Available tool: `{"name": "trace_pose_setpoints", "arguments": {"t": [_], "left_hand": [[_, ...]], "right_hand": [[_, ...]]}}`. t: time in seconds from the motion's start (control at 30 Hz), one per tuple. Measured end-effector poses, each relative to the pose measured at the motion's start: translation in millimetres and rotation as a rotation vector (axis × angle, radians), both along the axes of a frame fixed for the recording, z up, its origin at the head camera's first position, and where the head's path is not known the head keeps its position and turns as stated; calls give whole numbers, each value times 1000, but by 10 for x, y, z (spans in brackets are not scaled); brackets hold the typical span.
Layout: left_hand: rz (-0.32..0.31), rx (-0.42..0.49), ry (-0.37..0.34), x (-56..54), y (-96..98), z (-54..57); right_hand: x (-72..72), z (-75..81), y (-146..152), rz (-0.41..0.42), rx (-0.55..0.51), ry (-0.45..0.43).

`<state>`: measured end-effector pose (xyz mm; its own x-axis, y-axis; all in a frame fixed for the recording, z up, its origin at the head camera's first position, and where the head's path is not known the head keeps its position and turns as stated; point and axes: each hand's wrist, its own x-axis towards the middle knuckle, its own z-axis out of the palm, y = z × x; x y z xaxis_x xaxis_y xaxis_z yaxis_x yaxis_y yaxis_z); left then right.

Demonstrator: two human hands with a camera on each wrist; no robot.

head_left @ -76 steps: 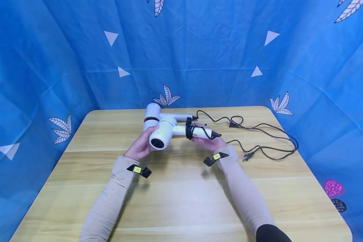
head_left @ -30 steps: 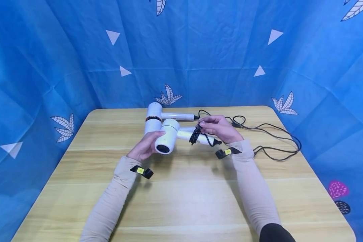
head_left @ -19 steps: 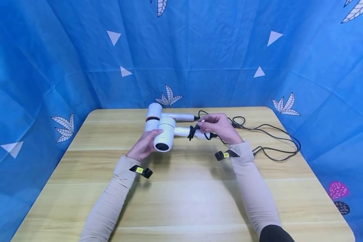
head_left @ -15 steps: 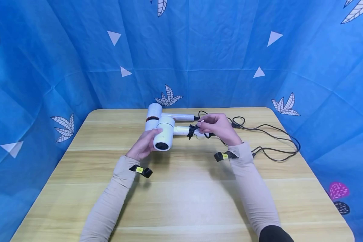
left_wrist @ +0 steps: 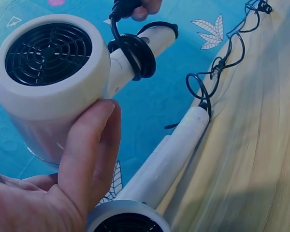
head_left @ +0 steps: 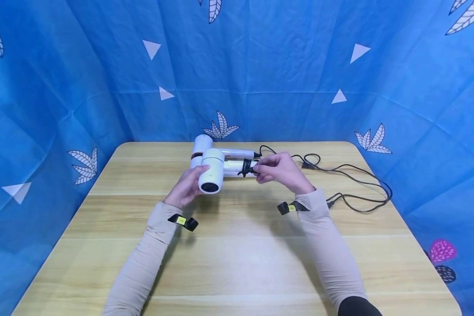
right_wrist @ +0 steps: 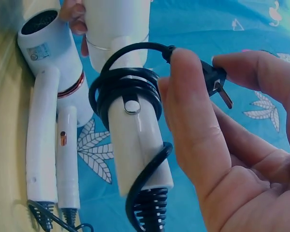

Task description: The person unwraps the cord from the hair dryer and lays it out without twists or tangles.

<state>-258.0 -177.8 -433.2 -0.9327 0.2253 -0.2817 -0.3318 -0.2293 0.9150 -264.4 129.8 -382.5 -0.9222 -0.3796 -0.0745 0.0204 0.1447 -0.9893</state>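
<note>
My left hand (head_left: pixel 183 186) grips the head of a white hair dryer (head_left: pixel 212 166), thumb along its side, holding it up off the table. Its round black grille (left_wrist: pixel 49 54) faces the person. A black power cord (right_wrist: pixel 128 94) is wound in several loops around the handle. Between thumb and fingers, my right hand (head_left: pixel 281 172) pinches the cord's plug (right_wrist: pixel 214 79), its metal prong showing. A short stretch of cord arches from the plug to the coil. In the head view, the right hand covers the handle's far end.
Two other white hair dryers lie behind the held one: one with a copper-coloured ring (right_wrist: pixel 71 86), the other with a label (right_wrist: pixel 38 52) on its head. Their black cords (head_left: pixel 363 175) trail over the right of the wooden table (head_left: pixel 237 263). A blue curtain (head_left: pixel 241 66) surrounds the table.
My right hand has left its hold under the handle and now pinches the plug above it, moving slightly left lately. The held dryer's handle has swung away from the person. The left hand keeps its grip.
</note>
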Motion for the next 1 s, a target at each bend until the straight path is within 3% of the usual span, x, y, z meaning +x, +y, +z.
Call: {"name": "trace_pose_setpoints", "arguments": {"t": [0.23, 0.5, 1.0], "left_hand": [[28, -3, 10, -22, -49, -5], [47, 51, 30, -32, -81, -10], [60, 36, 18, -13, -124, 36]], "right_hand": [[9, -55, -37, 85, 76, -9], [-18, -161, -83, 181, 63, -80], [-103, -402, -105, 326, 67, -132]]}}
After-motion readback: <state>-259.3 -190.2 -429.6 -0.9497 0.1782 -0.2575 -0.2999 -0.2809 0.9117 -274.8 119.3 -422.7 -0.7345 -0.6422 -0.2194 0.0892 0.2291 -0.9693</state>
